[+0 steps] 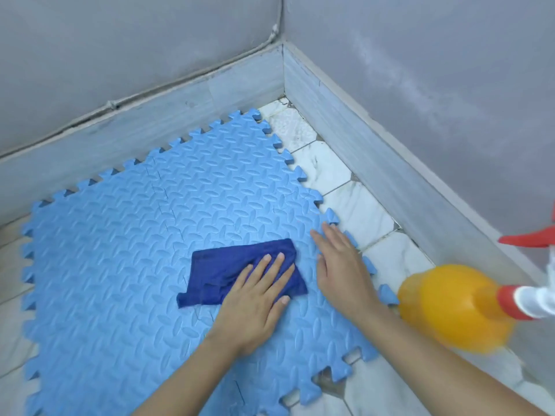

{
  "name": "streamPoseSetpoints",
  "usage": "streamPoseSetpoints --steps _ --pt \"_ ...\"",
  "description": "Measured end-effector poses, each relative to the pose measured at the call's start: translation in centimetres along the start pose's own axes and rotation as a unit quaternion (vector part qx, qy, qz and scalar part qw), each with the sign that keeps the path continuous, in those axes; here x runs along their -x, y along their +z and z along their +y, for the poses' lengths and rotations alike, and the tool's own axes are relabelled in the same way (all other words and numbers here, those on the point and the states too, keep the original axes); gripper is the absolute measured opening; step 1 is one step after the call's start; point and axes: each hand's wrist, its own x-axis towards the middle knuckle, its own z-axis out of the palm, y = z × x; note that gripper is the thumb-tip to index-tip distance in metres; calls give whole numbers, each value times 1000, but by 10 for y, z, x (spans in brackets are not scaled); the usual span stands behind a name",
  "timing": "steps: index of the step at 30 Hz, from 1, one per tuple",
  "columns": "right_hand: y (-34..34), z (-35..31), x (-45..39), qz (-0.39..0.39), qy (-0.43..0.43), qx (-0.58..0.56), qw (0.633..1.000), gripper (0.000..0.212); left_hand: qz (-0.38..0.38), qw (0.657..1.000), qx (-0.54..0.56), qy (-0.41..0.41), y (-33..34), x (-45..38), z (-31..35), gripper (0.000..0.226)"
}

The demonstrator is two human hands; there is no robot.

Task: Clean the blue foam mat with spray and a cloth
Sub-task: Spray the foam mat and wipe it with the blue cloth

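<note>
A light blue foam mat [126, 250] with interlocking puzzle edges lies on the tiled floor in a room corner. On it sits a dark blue cloth [228, 271], crumpled and roughly rectangular. My left hand [258, 301] presses flat on the cloth's right part with straight fingers. My right hand [339, 265] rests flat on the mat's right edge, fingers straight, beside the cloth and not touching it. An orange spray bottle [450, 304] with a red and white trigger head stands on the tiles just right of the mat, near my right forearm.
White marble-pattern floor tiles [357, 211] run along the mat's right side. Grey skirting boards [375, 151] and grey walls meet in the corner behind the mat. A thin cable [114, 103] runs along the top of the left skirting.
</note>
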Motion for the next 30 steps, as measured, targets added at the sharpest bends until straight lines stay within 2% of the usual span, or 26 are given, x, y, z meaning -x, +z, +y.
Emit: streamPoseSetpoints --steps 2,5,7,9,11,15,17,19,21,26,30 --pt "0 0 47 8 10 66 998 51 -3 1000 -23 -1 -7 -45 -22 57" --pt "3 8 112 -9 42 123 991 69 12 996 -15 -87 -21 -119 -42 59" --pt "2 23 129 -3 64 142 988 85 17 989 12 -150 -21 -147 -29 55" --pt "-1 32 130 -7 67 154 986 98 35 983 45 -175 -14 -146 -4 54" --pt "0 32 128 -6 69 152 986 102 41 990 48 -127 -4 -117 24 56" --pt "3 31 127 23 64 141 988 102 9 998 24 52 10 -24 67 53" --pt "4 32 127 27 59 141 988 101 -12 996 15 88 15 -3 68 52" --pt "3 32 126 23 59 142 988 101 -5 996 -7 89 14 -24 57 52" --pt "1 31 126 12 56 144 988 101 -2 998 -23 56 7 -64 46 54" --pt "-3 31 126 -15 61 141 988 100 6 996 -11 -94 -23 -158 -17 54" --pt "-5 22 125 -20 75 143 987 91 4 979 24 -200 -31 -129 -73 56"
